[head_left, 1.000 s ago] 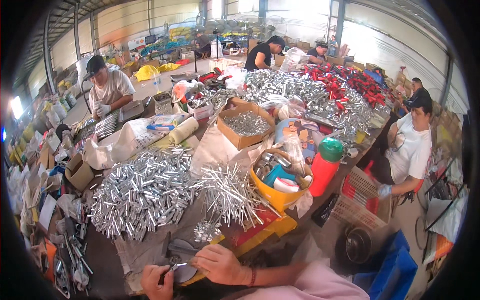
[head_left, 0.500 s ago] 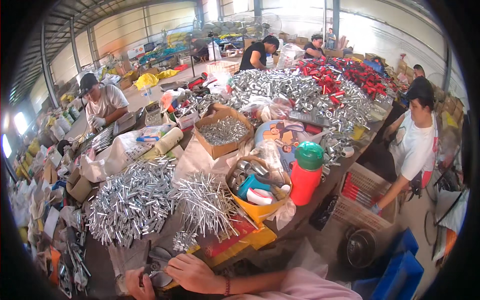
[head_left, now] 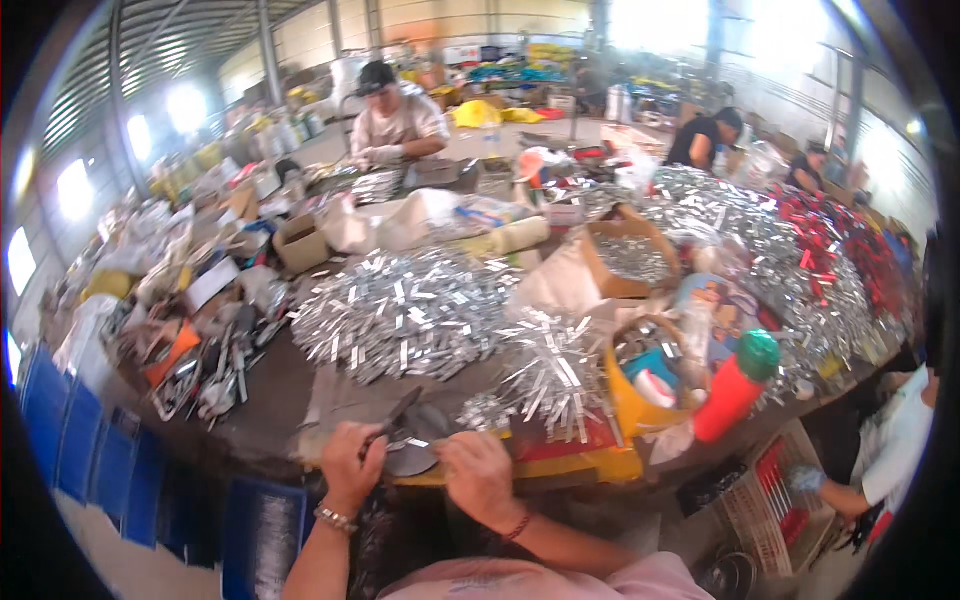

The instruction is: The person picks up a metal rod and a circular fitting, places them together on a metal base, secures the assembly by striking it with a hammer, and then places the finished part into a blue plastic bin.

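At the table's near edge, my left hand (head_left: 352, 464) is closed, with its curled fingers against a dark metal tool (head_left: 410, 455) that has a rounded plate and an upright bar. What those fingers hold is hidden. To the right of the tool, my right hand (head_left: 480, 478) has its thumb and fingers pinched together at the plate's edge; anything between them is too small and blurred to name. Just beyond lie a small heap of short metal parts (head_left: 487, 410), a pile of long thin metal rods (head_left: 553, 375) and a big pile of short silvery metal tubes (head_left: 405, 315).
A yellow container (head_left: 640, 405) of mixed items and a red bottle with a green lid (head_left: 735, 390) stand to the right. Behind is a cardboard box (head_left: 625, 280) of small metal parts. Blue bins (head_left: 262, 540) stand lower left. Co-workers (head_left: 395, 125) work around the table.
The view has swung left, so the table contents appear further right and the blue bins at left show. Both my hands remain at the dark tool, with the right slightly farther from the left.
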